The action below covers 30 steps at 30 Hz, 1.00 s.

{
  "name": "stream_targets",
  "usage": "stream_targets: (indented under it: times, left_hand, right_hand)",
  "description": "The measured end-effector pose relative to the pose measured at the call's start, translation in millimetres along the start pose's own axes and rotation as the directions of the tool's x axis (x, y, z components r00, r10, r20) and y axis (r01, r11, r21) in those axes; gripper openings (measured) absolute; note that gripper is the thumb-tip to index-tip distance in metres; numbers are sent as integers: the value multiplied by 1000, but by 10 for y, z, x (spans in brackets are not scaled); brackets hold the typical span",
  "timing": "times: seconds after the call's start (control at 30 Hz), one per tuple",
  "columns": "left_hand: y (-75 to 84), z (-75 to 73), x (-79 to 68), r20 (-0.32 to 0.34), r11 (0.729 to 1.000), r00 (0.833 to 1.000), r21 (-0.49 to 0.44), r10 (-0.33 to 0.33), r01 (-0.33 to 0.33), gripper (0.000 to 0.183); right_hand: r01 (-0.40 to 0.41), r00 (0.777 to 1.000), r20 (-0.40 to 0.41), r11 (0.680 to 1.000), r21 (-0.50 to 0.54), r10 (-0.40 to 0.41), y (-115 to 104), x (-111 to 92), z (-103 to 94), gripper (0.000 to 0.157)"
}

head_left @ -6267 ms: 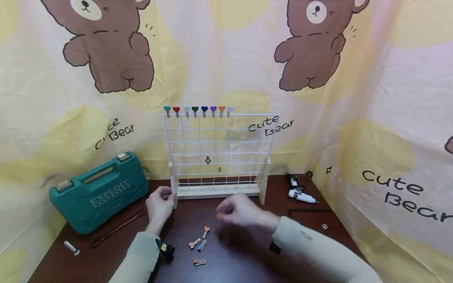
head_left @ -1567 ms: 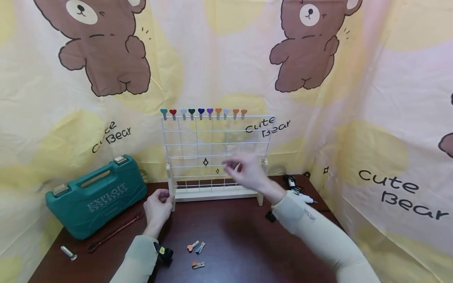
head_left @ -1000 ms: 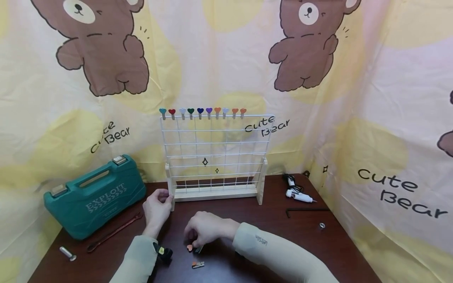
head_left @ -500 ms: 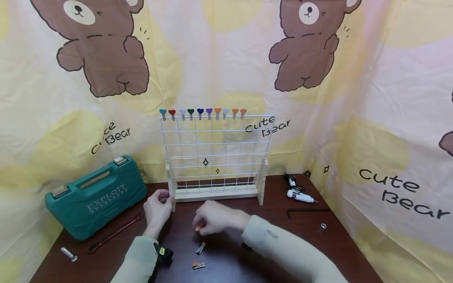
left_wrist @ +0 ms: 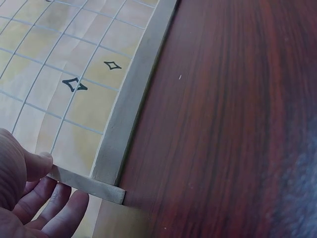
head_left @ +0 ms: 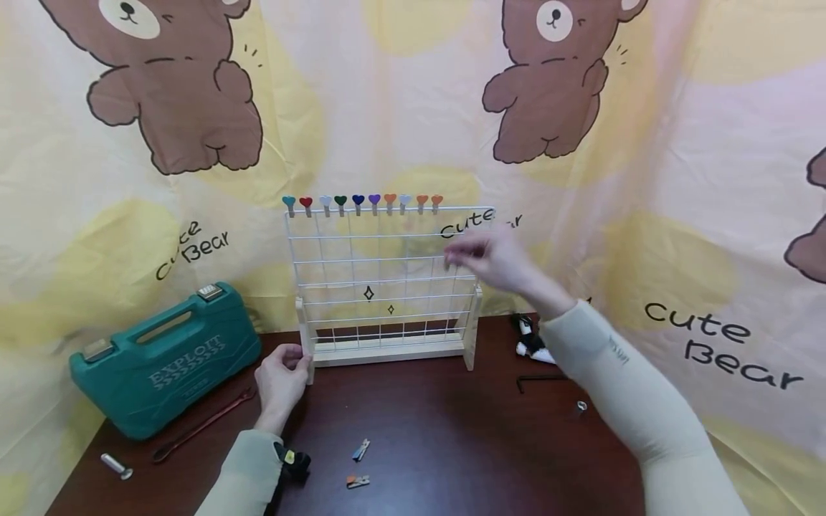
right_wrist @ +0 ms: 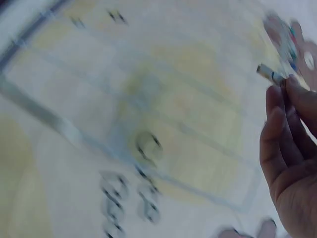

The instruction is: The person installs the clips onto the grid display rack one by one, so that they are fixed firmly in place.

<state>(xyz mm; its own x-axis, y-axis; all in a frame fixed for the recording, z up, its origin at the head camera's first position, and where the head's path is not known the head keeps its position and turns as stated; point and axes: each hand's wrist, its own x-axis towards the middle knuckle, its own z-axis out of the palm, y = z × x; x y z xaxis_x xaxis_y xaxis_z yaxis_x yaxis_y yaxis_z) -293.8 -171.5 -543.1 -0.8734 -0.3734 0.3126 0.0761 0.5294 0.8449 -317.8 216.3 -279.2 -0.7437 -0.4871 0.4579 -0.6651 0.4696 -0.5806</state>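
A white wire grid rack in a wooden stand (head_left: 387, 354) has several heart-topped mini clothespins (head_left: 374, 202) clipped along its top wire, bare at the right end. My left hand (head_left: 282, 376) grips the stand's left wooden upright (left_wrist: 86, 186), thumb on one side and fingers on the other. In front of the grid's upper right part, my right hand (head_left: 497, 261) pinches a small wooden clothespin (right_wrist: 270, 73) between thumb and fingers; its heart is hidden. Two more clothespins lie on the table, one bluish (head_left: 361, 450) and one with orange (head_left: 358, 481).
A teal tool case (head_left: 174, 362) stands at the left, beside a red wrench (head_left: 205, 424) and a bolt (head_left: 116, 466). To the right lie a white glue gun (head_left: 534, 351) partly behind the sleeve, a black hex key (head_left: 538, 378) and a nut (head_left: 581, 406). A patterned curtain hangs behind.
Two orange-heart clothespins have joined the top wire's right end. Since then my right hand has picked another orange-heart clothespin off the table and lifted it up and right. My left hand stays put.
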Motion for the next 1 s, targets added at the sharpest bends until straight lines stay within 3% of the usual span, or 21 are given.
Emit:
stream_targets:
  times: [0.13, 0.33, 0.57, 0.7, 0.8, 0.87, 1.0]
  left_hand:
    - [-21, -5, 4, -5, 1000, 1000, -2, -8, 8, 14]
    - [-46, 22, 24, -1, 1000, 1000, 3, -13, 13, 14]
    - [-58, 27, 35, 4, 1000, 1000, 1, -15, 15, 14]
    - [-55, 27, 30, 6, 1000, 1000, 5, -13, 13, 15]
    - [-48, 13, 29, 3, 1000, 1000, 11, -17, 17, 14]
    - [-43, 9, 28, 4, 1000, 1000, 14, -22, 22, 15]
    - [-37, 9, 35, 13, 999, 1000, 26, -29, 29, 15]
  right_hand:
    - [29, 989, -144, 992, -120, -46, -125, 315, -329, 11]
    - [-19, 975, -216, 952, -305, -50, -180, 620, -517, 9]
    - [-152, 974, -206, 945, -290, 93, -153, 733, -472, 9]
    - [-177, 973, -195, 943, -281, 125, -130, 733, -432, 11]
    - [-134, 973, -222, 935, -327, 61, -126, 701, -397, 19]
    - [-74, 963, -268, 922, -381, -33, -136, 641, -355, 23]
    - [98, 906, -330, 891, -444, -265, -180, 437, -159, 14]
